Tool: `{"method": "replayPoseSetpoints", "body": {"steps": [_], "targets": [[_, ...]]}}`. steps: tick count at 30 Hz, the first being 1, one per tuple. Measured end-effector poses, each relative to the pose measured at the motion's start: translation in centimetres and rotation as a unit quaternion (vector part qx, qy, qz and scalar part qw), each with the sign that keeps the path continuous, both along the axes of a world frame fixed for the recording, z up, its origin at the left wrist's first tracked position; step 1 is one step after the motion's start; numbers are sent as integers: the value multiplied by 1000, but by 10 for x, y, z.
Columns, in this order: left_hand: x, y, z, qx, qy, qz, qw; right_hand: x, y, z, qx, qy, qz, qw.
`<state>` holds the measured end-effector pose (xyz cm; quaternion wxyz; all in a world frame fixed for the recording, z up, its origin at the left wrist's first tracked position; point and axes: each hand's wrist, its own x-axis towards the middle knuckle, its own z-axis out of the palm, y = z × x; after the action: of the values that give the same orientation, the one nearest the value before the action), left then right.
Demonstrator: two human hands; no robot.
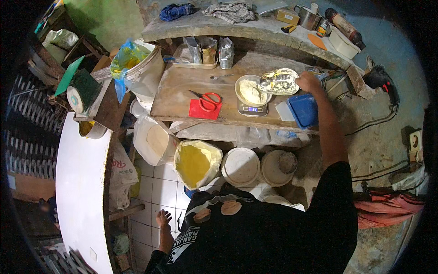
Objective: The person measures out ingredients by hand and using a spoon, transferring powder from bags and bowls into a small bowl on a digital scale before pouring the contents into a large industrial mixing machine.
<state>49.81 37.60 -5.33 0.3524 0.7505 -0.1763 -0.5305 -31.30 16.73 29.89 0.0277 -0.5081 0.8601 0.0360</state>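
My right hand (307, 81) grips a metal scoop (279, 81) at its right end. The scoop is coated with pale yellow powder, and its left end overlaps the rim of a round bowl (238, 97). Inside the bowl lies a mound of pale powder (251, 90). Beneath the bowl is a digital kitchen scale (251, 111) with a lit display. My left hand (163, 219) hangs low at my side above the white tiles, fingers apart and slightly curled, holding nothing. A blue plastic lid or container (304, 111) lies just below my right forearm.
Red-handled scissors (209, 102) lie on a red packet (195, 112), near a spoon (220, 76). Below the wooden table (171, 99) stand an open sack of yellow powder (194, 162) and lidded buckets (240, 166). A bag-lined bucket (150, 75) is at left, a power drill (385, 80) at right.
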Motion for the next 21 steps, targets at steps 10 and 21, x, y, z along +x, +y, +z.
{"method": "replayPoseSetpoints", "body": {"steps": [10, 21], "targets": [[4, 0, -4, 14, 0, -7, 1000, 83, -17, 29, -90, 222, 143, 960], [11, 0, -17, 11, -1, -9, 1000, 110, -35, 30, -102, 305, 210, 923]]}}
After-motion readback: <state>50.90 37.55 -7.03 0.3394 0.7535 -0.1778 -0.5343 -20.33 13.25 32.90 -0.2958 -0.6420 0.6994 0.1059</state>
